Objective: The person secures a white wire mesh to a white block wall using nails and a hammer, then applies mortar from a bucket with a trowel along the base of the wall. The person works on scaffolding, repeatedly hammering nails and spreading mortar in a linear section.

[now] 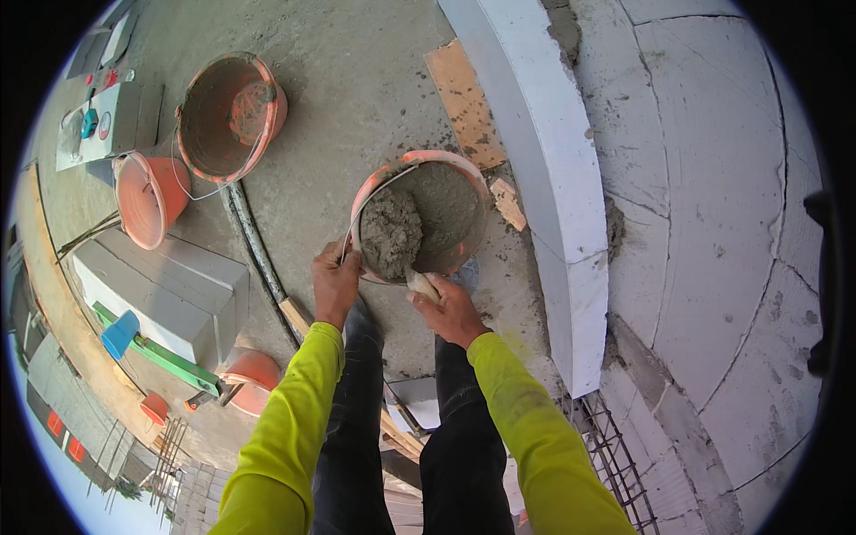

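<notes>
An orange bucket (478, 168) of wet grey mortar (453, 203) stands on the concrete floor in front of my legs. My left hand (336, 283) grips it at the near left rim, where its wire handle (364, 207) runs down to my fingers. My right hand (453, 312) is closed around the pale handle of a trowel (423, 285) at the bucket's near edge. A heap of mortar (390, 234) lies on the left side inside the bucket, over where the trowel's blade reaches; the blade itself is hidden.
A low white block wall (562, 214) runs along the right. An orange-brown board (465, 102) lies beside it. At left are a mortar-stained bucket (276, 111), a tilted orange bucket (143, 201), white blocks (165, 285), a green level (169, 357) and a blue cup (120, 334). A dark pipe (254, 245) crosses the floor.
</notes>
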`<action>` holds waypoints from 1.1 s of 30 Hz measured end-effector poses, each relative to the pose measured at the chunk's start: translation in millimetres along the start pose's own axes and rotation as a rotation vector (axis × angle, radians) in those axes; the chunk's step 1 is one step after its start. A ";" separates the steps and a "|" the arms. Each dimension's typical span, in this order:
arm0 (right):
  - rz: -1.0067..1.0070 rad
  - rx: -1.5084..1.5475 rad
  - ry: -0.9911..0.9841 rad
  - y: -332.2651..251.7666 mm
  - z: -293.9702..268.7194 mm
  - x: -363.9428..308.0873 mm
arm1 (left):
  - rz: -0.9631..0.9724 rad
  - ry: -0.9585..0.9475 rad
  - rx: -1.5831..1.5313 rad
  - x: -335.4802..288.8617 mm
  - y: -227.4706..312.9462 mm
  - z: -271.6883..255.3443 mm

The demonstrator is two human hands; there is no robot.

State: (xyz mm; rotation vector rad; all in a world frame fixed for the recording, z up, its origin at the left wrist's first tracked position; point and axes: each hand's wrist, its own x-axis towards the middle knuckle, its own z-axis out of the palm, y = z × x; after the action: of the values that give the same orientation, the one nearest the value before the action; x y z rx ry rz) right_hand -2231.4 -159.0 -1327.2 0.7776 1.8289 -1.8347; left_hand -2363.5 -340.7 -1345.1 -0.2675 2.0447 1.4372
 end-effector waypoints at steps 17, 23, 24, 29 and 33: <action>-0.393 -0.553 0.870 -94.1 -212.8 -6.4 | -0.099 0.114 0.169 27.5 43.7 16.7; -0.217 -0.697 0.877 -84.4 -239.4 38.1 | -0.090 0.067 0.144 29.8 47.5 19.2; -0.295 -0.661 0.847 -80.1 -231.2 23.1 | -0.061 0.064 0.174 30.8 48.6 20.6; -0.254 -0.762 0.319 -62.0 -186.3 -21.3 | 0.069 0.037 0.240 33.4 58.6 30.2; -0.158 -0.922 0.036 -57.2 -137.6 24.3 | 0.199 -0.080 0.407 32.5 66.2 37.2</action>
State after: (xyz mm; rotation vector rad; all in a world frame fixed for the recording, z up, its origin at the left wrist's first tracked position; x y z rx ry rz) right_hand -2275.4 -18.0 -1296.1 0.3132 2.4654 -0.8388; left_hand -2408.1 -275.5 -1320.7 0.1633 2.2871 1.0830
